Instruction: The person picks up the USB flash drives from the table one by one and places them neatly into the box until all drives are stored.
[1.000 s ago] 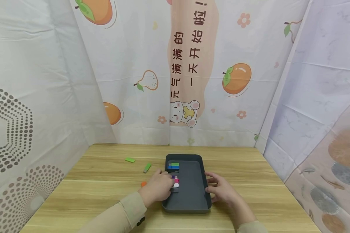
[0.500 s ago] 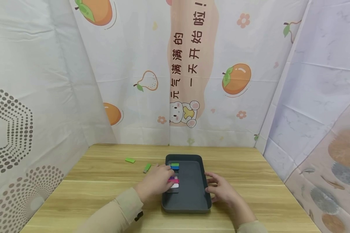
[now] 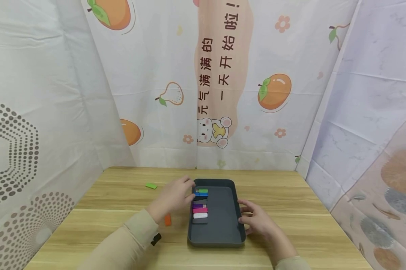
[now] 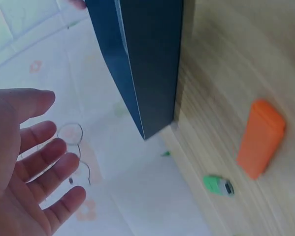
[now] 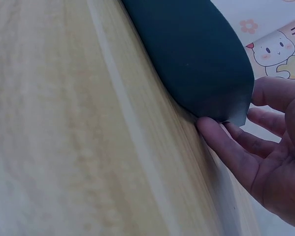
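A dark grey tray (image 3: 224, 215) holds a column of several USB flash drives along its left side, among them a pink flash drive (image 3: 200, 210), a white flash drive (image 3: 200, 215) and a blue flash drive (image 3: 201, 194). My left hand (image 3: 172, 197) hovers by the tray's far left edge; the left wrist view shows its fingers relaxed and nothing in them. Beneath it on the table lie an orange flash drive (image 4: 261, 140) and a green flash drive (image 4: 218, 185), the green one hidden in the head view. My right hand (image 3: 257, 218) rests its fingertips against the tray's right wall.
A light green flash drive (image 3: 151, 185) lies toward the back left of the wooden table (image 3: 284, 187). Printed white curtains (image 3: 169, 131) rise behind the table and on both sides.
My left hand has moved off the flash drives, leftward and back to the tray's far left edge, uncovering the orange one and covering the nearer green one. My right hand has stayed put.
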Motion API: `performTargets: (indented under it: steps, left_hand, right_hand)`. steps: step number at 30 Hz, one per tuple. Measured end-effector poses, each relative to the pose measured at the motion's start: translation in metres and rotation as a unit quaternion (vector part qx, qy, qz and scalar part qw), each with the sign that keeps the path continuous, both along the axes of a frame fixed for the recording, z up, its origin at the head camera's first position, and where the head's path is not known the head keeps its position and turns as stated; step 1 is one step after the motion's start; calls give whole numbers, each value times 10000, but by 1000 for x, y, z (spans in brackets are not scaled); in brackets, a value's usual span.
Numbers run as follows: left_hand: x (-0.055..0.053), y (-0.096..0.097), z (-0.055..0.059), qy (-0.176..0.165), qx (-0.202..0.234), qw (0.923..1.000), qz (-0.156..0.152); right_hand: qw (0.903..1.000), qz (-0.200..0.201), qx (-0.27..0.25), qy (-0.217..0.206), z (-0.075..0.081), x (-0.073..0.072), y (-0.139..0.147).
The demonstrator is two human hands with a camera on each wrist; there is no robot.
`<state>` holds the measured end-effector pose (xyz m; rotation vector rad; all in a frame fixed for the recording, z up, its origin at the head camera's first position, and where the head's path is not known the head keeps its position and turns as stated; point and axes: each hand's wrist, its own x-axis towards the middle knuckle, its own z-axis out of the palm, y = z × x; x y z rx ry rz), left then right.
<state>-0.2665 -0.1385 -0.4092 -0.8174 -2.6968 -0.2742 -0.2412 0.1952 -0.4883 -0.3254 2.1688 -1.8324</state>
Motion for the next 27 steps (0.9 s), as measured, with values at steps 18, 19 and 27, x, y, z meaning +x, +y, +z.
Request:
performTargets:
  steps: [18, 19, 27]
  left_hand:
    - [-30, -45, -6, 76, 527, 9942, 933]
    - [-32, -47, -7, 43, 518, 9938, 985]
    - [-38, -71, -15, -419, 455, 9866, 1513]
  right_hand:
    - [10000, -48, -24, -37, 0, 0, 1]
    - [10000, -46, -30, -40, 0, 0, 1]
    - [10000, 9, -59, -37, 0, 0, 1]
